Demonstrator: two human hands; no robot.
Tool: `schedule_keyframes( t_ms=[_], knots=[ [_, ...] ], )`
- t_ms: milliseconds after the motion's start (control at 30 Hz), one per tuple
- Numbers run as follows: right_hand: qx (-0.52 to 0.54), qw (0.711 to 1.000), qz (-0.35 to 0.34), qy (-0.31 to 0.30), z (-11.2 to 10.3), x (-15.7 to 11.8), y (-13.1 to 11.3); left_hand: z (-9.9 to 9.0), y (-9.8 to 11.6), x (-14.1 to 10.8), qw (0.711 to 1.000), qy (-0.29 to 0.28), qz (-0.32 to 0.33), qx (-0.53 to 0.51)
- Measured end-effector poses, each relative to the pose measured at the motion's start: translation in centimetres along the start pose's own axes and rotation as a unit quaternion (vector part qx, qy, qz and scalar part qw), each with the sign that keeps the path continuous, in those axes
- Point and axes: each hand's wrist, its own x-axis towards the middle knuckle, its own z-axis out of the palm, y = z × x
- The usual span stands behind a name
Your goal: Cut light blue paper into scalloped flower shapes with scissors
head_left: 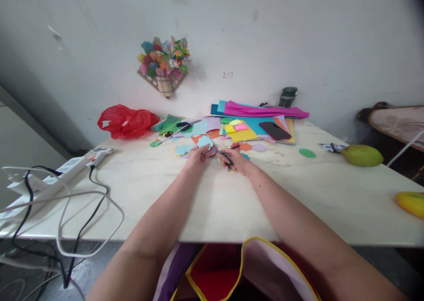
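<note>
Between the fingers of my left hand (pixel 197 158) is a light blue paper flower (pixel 204 142) with a scalloped edge. My right hand (pixel 236 161) grips the dark handles of a pair of scissors (pixel 226 159), whose blades point up and left toward the flower. Whether the blades touch the paper is too small to tell. Beside my left hand lies another pale blue scalloped cut-out (pixel 184 149). Close to my right hand are an orange cut-out (pixel 245 146) and a lilac one (pixel 259 147), with small scraps around them.
Coloured sheets, a phone (pixel 274 131) and a second pair of scissors (pixel 184 126) lie toward the wall. A red plastic bag (pixel 124 120) is at back left, a power strip (pixel 66 172) with cables at left. At right sit a green mango-like fruit (pixel 362 155) and a yellow one (pixel 410 203).
</note>
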Motion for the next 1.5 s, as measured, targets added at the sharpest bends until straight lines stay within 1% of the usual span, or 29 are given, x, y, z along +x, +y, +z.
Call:
schedule_keyframes(
  t_ms=[200,367,700,900,1067,1400,1500],
  knots=[
    [0.0,1.0,0.004,0.008,0.1,-0.1,-0.2,-0.1,-0.1,0.1,1.0,-0.008,0.01,0.011],
    [0.001,1.0,0.004,0.017,0.2,0.0,-0.1,0.1,0.0,-0.1,1.0,0.0,0.007,0.005],
    [-0.001,1.0,0.002,0.015,0.4,-0.1,-0.5,-0.3,-0.2,0.4,1.0,-0.001,0.005,0.01],
    [-0.012,1.0,0.0,0.015,0.5,-0.1,-0.5,-0.2,0.0,0.2,1.0,-0.006,0.003,0.015],
    [-0.017,1.0,-0.001,0.014,0.5,-0.2,-0.5,-0.2,0.1,0.2,1.0,0.001,-0.001,0.015],
    [-0.03,1.0,-0.007,-0.002,0.0,0.5,0.6,0.0,0.3,0.2,1.0,0.012,-0.001,0.002],
    [-0.035,0.999,-0.007,-0.005,-0.2,0.5,0.7,-0.2,0.3,0.3,1.0,0.013,0.001,-0.002]
  ],
)
